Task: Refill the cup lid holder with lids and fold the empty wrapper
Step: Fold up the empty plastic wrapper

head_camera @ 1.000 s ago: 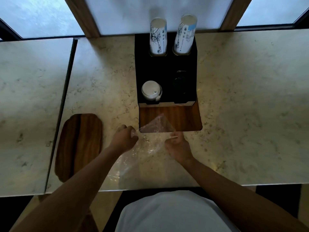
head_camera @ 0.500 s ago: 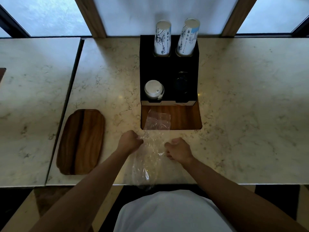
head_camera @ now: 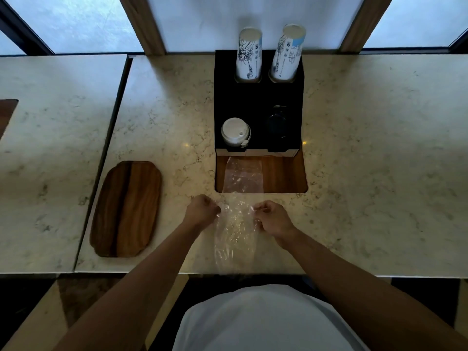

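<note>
We pinch the clear wrapper by its two long edges, our left hand curled on one side and our right hand curled on the other. Between our grips the wrapper lies flat on the marble counter; beyond them its far end reaches onto the wooden inset before the black lid holder, where white lids sit stacked.
</note>
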Available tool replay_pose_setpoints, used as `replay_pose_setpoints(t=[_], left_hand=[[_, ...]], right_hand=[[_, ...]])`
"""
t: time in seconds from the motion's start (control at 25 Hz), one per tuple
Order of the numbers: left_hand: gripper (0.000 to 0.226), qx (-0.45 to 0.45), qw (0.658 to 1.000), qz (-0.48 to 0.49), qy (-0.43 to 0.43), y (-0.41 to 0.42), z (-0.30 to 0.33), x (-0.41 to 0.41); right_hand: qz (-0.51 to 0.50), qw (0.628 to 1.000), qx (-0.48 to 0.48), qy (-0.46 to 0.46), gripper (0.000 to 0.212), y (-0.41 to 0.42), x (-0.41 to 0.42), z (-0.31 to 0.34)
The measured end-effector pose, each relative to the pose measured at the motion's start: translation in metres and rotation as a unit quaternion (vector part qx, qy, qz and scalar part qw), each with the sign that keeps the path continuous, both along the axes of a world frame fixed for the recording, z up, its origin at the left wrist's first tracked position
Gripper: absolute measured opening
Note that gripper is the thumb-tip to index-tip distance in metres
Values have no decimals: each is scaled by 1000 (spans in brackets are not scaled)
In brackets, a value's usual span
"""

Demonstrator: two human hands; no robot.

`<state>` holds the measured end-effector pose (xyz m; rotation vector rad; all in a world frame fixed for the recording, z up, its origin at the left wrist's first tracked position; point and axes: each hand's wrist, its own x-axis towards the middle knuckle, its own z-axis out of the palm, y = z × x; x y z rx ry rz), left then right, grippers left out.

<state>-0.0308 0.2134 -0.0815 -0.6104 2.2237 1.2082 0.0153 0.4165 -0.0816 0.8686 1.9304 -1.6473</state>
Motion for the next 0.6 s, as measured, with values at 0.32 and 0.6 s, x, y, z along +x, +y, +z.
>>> replay_pose_setpoints(t=[0.32, 0.6], left_hand=[[7, 205, 976, -16, -74, 4, 17, 7], [14, 198, 978, 62, -19, 12, 16, 4]], right_hand=[[-48, 994, -81, 49, 13, 17, -1, 11], [26, 996, -64, 60, 14, 33, 7, 16]])
